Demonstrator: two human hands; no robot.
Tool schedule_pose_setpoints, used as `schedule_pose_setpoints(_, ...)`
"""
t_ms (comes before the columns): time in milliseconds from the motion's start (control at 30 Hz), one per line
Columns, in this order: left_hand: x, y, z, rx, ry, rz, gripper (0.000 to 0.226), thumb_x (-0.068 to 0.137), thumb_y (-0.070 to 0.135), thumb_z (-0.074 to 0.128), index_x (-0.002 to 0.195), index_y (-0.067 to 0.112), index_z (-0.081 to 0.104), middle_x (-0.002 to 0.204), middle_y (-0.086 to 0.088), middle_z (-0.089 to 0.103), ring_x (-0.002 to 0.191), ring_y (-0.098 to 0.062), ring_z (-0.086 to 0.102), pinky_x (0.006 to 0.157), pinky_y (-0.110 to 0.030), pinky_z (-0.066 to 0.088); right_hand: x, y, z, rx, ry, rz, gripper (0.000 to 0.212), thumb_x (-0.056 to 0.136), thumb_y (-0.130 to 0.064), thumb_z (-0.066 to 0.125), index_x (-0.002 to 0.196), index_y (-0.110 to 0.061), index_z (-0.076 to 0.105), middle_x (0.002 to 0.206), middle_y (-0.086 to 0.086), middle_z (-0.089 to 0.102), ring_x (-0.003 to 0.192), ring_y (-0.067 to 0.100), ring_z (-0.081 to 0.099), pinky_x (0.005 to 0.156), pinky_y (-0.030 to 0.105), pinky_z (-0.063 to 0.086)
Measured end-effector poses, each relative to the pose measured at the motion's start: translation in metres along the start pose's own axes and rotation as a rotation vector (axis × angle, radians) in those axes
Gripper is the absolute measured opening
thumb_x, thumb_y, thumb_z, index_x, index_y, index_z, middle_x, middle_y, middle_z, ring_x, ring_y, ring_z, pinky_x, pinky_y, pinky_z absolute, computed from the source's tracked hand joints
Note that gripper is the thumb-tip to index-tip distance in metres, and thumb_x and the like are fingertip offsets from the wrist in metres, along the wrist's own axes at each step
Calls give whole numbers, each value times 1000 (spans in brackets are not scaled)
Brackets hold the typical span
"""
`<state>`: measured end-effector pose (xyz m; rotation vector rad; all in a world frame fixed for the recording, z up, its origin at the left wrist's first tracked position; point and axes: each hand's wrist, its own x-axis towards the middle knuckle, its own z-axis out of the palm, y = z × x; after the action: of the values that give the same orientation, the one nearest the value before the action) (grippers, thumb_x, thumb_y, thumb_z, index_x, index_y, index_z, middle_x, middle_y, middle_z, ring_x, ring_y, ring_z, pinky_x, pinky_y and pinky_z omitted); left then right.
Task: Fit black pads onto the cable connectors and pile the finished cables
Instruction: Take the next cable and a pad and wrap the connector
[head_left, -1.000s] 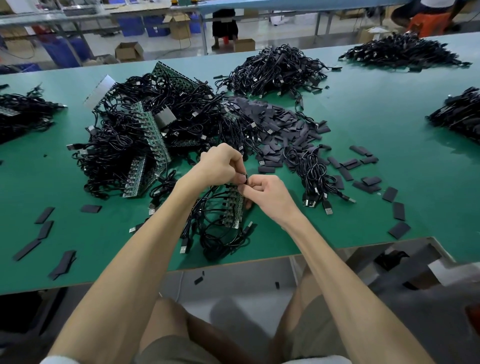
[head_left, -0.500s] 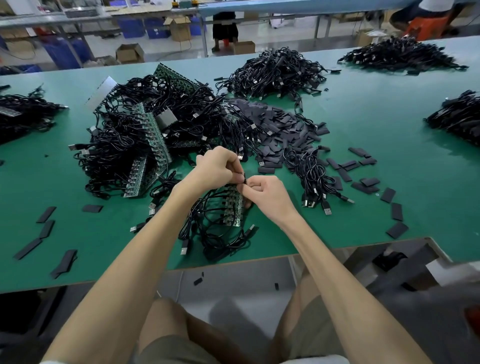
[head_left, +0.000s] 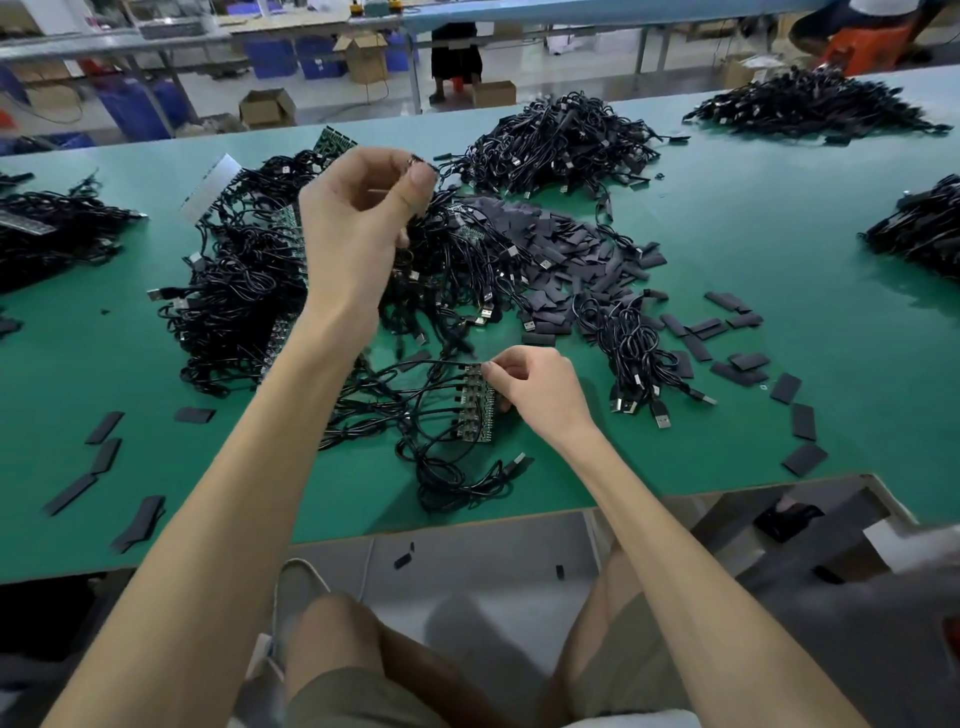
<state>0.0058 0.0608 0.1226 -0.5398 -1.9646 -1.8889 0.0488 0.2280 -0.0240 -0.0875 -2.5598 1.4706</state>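
My left hand (head_left: 358, 218) is raised above the table and pinches a black cable end between thumb and forefinger, over the big tangle of black cables (head_left: 244, 291). My right hand (head_left: 535, 389) is low near the table's front and pinches the top of a green connector strip (head_left: 475, 410) with several cables plugged into it. A heap of loose black pads (head_left: 576, 249) lies behind the right hand. A small bundle of cables (head_left: 628, 353) with USB plugs lies to the right of it.
The green table (head_left: 779, 249) carries more cable piles at the far middle (head_left: 561, 140), far right (head_left: 810, 104), right edge (head_left: 919, 228) and left edge (head_left: 47, 228). Single pads (head_left: 800, 421) are scattered right and left (head_left: 104, 452). The front edge (head_left: 447, 530) is near my knees.
My hands were together at the strip's top, both pinching a connector. My left hand has since risen up and away with a cable end; my right hand stays at the strip.
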Motion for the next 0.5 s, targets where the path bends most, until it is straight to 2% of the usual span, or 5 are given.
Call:
schedule_pose_setpoints(100, -4, 13, 15, -91, -132, -26, 14, 92, 20, 75, 98, 10, 69, 84, 4, 69, 74, -9, 59, 57, -23, 47, 0, -1, 0, 9, 9, 3, 23, 98, -33, 66, 88, -15, 75, 70, -1, 74, 63, 15, 70, 66, 28, 53)
schedule_pose_setpoints(200, -14, 12, 38, -54, -266, -137, 15, 93, 18, 73, 101, 6, 69, 85, 1, 70, 73, -10, 62, 55, -20, 50, 0, 1, 1, -6, 11, 15, 26, 97, -35, 67, 78, -17, 71, 57, -3, 69, 49, 2, 57, 54, 18, 43)
schedule_pose_setpoints(300, -26, 3, 53, -117, -209, -235, 18, 95, 16, 71, 102, -1, 68, 81, -6, 66, 68, -14, 60, 50, -19, 45, 3, 4, 3, 22, 3, 29, 27, 95, -41, 68, 83, -18, 73, 57, -4, 67, 48, 0, 55, 50, 14, 39)
schedule_pose_setpoints(433, -28, 0, 55, -641, -252, -592, 9, 94, 13, 70, 95, 5, 69, 85, -3, 63, 73, -12, 63, 46, -14, 43, 5, 6, 5, 59, 7, 85, 24, 90, -40, 75, 78, -19, 74, 59, -11, 69, 59, -4, 65, 61, 3, 41)
schedule_pose_setpoints(500, -31, -2, 53, -875, -332, -754, 14, 86, 13, 74, 95, 6, 66, 87, -3, 61, 73, -10, 64, 40, -13, 42, 7, 4, 5, 193, 4, 123, 24, 93, -21, 74, 81, -1, 69, 60, -6, 67, 52, 5, 65, 58, 13, 46)
